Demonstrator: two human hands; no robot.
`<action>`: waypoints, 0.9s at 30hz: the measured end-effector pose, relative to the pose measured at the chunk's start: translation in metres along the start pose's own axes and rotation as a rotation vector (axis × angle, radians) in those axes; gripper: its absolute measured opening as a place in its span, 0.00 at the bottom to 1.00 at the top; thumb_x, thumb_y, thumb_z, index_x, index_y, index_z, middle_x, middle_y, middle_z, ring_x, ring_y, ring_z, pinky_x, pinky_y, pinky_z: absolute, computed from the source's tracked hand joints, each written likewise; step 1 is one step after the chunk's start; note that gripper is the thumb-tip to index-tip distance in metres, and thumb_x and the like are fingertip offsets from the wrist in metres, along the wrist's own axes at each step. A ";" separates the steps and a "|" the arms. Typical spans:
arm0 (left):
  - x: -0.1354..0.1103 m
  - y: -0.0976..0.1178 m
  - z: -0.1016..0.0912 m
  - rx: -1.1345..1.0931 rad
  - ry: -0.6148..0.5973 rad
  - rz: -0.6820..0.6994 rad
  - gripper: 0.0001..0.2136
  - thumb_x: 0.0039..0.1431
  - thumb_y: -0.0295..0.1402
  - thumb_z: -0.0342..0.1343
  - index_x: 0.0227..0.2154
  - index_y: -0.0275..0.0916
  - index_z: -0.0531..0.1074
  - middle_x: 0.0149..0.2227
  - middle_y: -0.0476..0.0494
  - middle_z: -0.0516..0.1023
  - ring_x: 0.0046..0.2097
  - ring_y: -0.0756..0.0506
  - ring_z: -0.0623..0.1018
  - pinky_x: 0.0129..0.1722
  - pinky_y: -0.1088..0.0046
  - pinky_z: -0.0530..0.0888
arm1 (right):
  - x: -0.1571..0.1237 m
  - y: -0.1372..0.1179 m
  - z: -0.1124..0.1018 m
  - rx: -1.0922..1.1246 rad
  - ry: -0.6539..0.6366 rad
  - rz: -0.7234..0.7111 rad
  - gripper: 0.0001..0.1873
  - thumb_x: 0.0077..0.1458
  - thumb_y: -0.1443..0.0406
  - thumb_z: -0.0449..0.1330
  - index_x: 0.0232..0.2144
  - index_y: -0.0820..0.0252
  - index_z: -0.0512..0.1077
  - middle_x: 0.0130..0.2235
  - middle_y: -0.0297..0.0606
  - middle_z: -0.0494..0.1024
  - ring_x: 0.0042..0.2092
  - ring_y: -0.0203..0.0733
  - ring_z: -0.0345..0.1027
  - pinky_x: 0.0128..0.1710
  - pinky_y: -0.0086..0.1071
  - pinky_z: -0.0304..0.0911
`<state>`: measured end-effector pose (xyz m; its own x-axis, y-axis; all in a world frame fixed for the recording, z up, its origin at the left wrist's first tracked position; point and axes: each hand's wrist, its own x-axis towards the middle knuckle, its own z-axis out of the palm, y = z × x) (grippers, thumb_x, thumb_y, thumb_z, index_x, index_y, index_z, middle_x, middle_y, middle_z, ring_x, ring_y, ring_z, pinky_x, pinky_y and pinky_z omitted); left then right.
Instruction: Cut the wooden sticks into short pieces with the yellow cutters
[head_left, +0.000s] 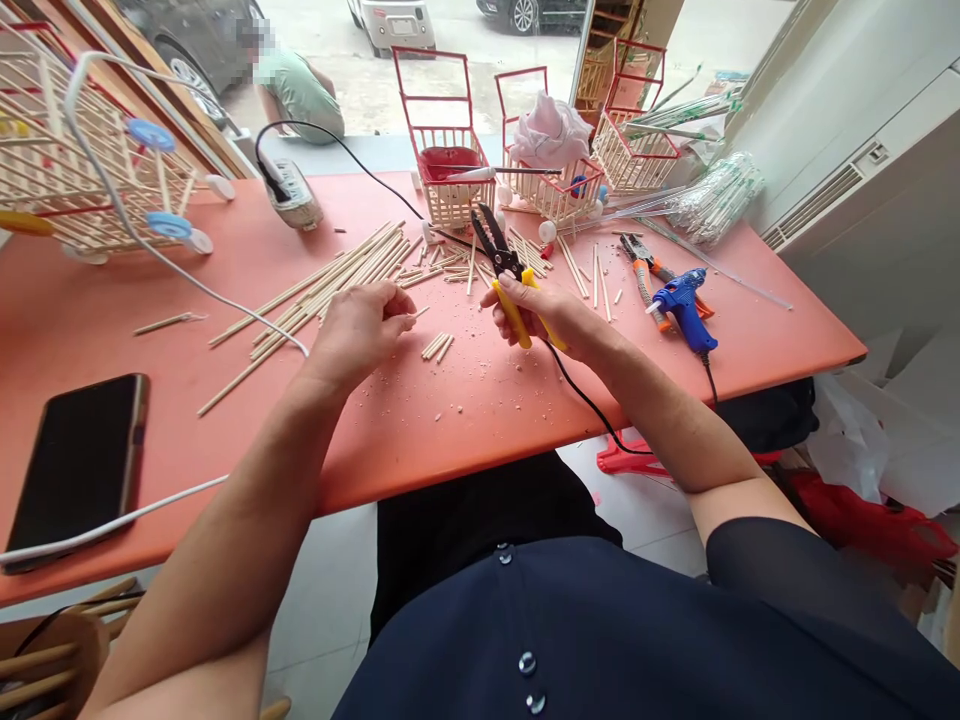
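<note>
Left hand (360, 328): pinches short stick (420, 313), tip aimed at cutters (501, 262) | Right hand (559, 322): clamped round cutters' handles, blades raised.

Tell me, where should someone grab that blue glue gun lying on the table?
The blue glue gun lies on its side, handle towards the near edge, nozzle pointing left, possibly hot. Grip the handle, coming from the near side.

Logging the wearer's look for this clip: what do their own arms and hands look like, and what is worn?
The left hand and right hand are bare: no gloves, rings or watch show. The forearms are uncovered; a dark navy short sleeve covers the right upper arm, matching the buttoned top.
</note>
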<state>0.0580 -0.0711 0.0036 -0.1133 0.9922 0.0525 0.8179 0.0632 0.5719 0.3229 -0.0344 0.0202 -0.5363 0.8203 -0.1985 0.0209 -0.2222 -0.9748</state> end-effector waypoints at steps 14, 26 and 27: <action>-0.024 0.030 -0.003 -0.165 -0.170 -0.001 0.07 0.53 0.42 0.65 0.25 0.46 0.80 0.22 0.48 0.80 0.29 0.42 0.78 0.33 0.66 0.71 | -0.002 0.003 -0.003 -0.054 -0.034 -0.036 0.25 0.70 0.43 0.71 0.40 0.60 0.80 0.33 0.33 0.77 0.32 0.34 0.73 0.32 0.28 0.71; -0.035 0.039 0.028 0.386 -0.072 0.133 0.09 0.67 0.35 0.59 0.32 0.45 0.82 0.39 0.34 0.88 0.46 0.31 0.85 0.45 0.58 0.74 | 0.003 0.006 -0.006 -0.067 -0.052 -0.045 0.27 0.66 0.42 0.74 0.40 0.60 0.80 0.32 0.33 0.79 0.32 0.35 0.73 0.31 0.27 0.70; -0.036 0.039 0.030 0.399 -0.076 0.144 0.08 0.67 0.34 0.58 0.33 0.45 0.81 0.40 0.34 0.88 0.47 0.31 0.85 0.45 0.58 0.74 | 0.003 0.006 -0.006 -0.070 -0.053 -0.045 0.27 0.66 0.42 0.74 0.40 0.60 0.80 0.32 0.33 0.79 0.31 0.35 0.73 0.31 0.27 0.70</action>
<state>0.1110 -0.1009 0.0000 0.0479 0.9981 0.0398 0.9780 -0.0550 0.2012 0.3267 -0.0302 0.0134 -0.5817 0.7993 -0.1509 0.0539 -0.1472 -0.9876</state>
